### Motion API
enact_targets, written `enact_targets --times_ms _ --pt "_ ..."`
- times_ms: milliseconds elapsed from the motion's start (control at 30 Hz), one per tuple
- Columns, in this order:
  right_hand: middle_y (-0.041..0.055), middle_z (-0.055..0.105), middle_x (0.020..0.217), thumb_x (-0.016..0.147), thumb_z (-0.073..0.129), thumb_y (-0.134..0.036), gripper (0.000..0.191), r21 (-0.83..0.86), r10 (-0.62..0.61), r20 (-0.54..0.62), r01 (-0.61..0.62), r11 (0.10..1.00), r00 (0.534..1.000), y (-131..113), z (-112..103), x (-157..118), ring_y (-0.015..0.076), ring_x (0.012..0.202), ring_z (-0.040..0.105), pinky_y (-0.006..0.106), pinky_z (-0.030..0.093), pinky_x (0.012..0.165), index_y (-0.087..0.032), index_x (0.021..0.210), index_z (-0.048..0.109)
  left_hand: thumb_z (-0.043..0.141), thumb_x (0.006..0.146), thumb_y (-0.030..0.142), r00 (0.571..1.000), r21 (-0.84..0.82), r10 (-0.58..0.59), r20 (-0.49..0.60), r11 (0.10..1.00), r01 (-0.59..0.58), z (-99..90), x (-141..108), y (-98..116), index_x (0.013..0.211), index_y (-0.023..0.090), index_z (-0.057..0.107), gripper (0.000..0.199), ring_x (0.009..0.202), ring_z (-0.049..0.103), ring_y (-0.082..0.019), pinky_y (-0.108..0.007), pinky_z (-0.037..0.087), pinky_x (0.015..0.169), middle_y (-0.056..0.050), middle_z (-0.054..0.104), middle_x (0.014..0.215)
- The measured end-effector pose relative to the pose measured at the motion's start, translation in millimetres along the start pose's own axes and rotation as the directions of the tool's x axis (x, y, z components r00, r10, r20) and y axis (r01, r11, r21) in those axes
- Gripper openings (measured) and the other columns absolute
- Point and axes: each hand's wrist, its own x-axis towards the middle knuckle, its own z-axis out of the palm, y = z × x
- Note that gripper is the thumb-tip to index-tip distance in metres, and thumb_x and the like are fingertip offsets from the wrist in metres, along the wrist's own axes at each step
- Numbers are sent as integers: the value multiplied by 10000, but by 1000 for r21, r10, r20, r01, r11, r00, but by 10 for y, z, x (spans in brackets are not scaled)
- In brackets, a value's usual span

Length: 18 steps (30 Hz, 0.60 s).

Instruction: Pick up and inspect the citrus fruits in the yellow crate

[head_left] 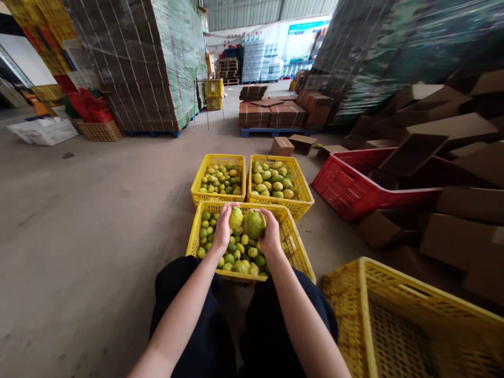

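My left hand [223,226] is closed around a yellow-green fruit [235,218]. A larger green fruit [254,224] is held in my right hand [271,231], side by side with the first. Both are above the near yellow crate [298,247], which holds many small green and yellow fruits [240,257]. Just beyond it stand two more yellow crates, the left one [218,198] with smaller fruits and the right one [305,202] with larger ones.
At the lower right is a yellow crate [364,315] with its slatted floor showing. Behind it lie a red crate [338,184] and heaped cardboard boxes [452,241]. Wrapped pallet stacks [129,63] and flattened cartons on a blue pallet [271,131] stand farther back.
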Motion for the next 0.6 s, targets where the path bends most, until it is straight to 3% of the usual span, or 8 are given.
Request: enact_targets --times_ms 100,333,600 --pt "-5 674 621 670 569 -419 241 33 18 -25 -17 999 1000 -37 19 -23 215 690 644 310 513 608 -210 752 656 363 861 442 999 -31 -17 -38 999 16 13 14 -38 872 203 625 355 1046 526 -183 -301 362 953 -33 625 1005" --pt "9 677 632 679 540 -406 239 43 30 -21 -29 999 999 -83 37 -54 220 690 645 320 515 622 -200 727 650 386 846 320 1000 23 10 -9 1000 -10 17 41 -60 846 195 646 288 1004 550 -177 -301 360 954 -31 642 977" --pt "-10 672 616 670 548 -418 246 8 -8 -2 8 1000 1000 -53 10 -29 205 671 640 309 510 616 -205 727 658 436 819 329 999 -23 -39 -18 999 38 4 36 -63 798 191 641 248 962 564 -180 -306 374 937 -26 643 922"
